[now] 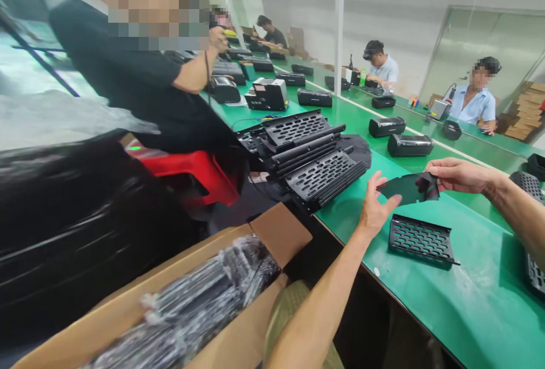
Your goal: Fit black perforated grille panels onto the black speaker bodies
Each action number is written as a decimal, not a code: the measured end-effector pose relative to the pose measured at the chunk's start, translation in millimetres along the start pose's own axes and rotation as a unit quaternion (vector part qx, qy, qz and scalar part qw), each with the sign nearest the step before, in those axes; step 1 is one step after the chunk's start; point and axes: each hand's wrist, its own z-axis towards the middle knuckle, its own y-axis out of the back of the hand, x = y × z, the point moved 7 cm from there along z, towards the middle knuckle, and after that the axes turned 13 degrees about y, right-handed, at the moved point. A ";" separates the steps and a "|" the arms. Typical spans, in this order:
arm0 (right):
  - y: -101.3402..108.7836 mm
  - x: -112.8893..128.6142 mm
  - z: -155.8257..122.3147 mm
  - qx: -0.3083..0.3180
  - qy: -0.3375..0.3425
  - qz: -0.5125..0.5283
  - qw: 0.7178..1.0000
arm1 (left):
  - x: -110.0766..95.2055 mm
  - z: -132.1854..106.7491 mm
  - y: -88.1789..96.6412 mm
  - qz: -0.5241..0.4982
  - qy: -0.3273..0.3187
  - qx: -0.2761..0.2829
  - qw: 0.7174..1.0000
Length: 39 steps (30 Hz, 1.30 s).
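Note:
In my right hand [457, 176] is one end of a thin, dark, flexible sheet [406, 188], pinched between thumb and fingers. My left hand [377, 204] is at the sheet's other end, its thumb along the lower edge and its fingers by the tip. The sheet is held above the green table, slightly bent near my right hand. Below it lies a black slotted panel [420, 238] with a curved face. More such slotted panels [321, 173] are piled beyond my left hand.
An open cardboard box [281, 233] with plastic-wrapped parts stands beside my left arm. A red stool [200, 173] and a co-worker [128, 79] are at the left. Black speaker-like units [410, 145] line the green table [481, 284]. Two people sit across, at the right.

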 end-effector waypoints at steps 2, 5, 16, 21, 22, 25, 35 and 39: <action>-5.8 -21.8 -17.7 -0.036 -0.026 0.081 0.996 | -9.3 1.5 -10.0 0.010 0.033 0.052 0.998; -19.0 -60.2 -45.9 -0.094 -0.094 0.154 0.979 | -18.5 0.1 -18.5 0.104 0.059 0.092 0.989; -26.8 -111.1 -99.1 -0.183 -0.156 -0.347 0.906 | -11.2 -33.5 -39.6 0.475 0.026 0.090 0.875; -10.6 -117.4 -112.1 -0.221 -0.155 -0.460 0.846 | -15.8 -38.0 -18.6 0.560 0.036 0.047 0.827; -7.7 -118.6 -112.8 -0.235 -0.145 -0.468 0.840 | -14.7 -35.9 -13.0 0.559 0.049 0.039 0.827; -7.2 -125.9 -106.5 -0.237 -0.099 -0.454 0.853 | -7.0 -28.4 -5.5 0.562 0.056 0.053 0.824; -35.1 -132.3 -103.0 -0.230 -0.052 -0.034 0.971 | -4.1 -56.8 12.6 0.135 0.248 0.177 0.943; -65.3 -135.7 -112.5 -0.254 -0.078 0.136 0.954 | -13.6 -88.6 24.2 0.026 0.327 0.153 0.932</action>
